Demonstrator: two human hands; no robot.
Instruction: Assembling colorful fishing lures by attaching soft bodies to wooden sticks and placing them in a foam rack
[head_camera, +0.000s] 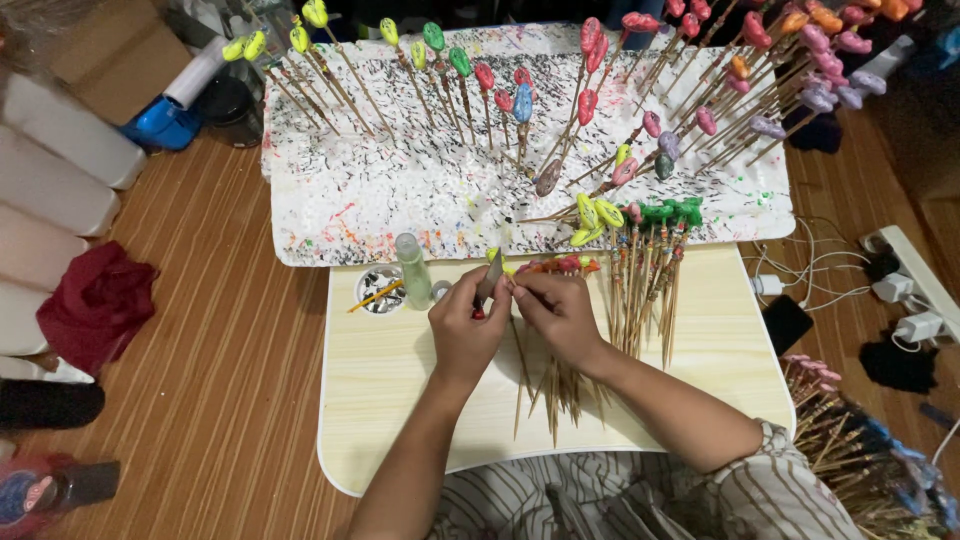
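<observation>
Your left hand (466, 328) & right hand (553, 312) meet over the pale wooden desk (400, 400), fingers pinched on one thin bamboo stick w/ small painted tip (490, 280). Done, by the look: dozens of coloured-tip sticks stuck upright in the paint-speckled white foam board (380, 190). Left: bare bamboo sticks (555, 390) under your wrists, plus banded sticks (645, 290) at right. Approx. mid-batch.

Looked like a home craft corner on a wooden floor (230, 350): a low lap table (400, 400), a paint-spattered foam board (380, 190) stuck full of painted skewers (585, 105), a power strip (915, 275) (cables everywhere), and a crumpled red cloth (95, 305).
</observation>
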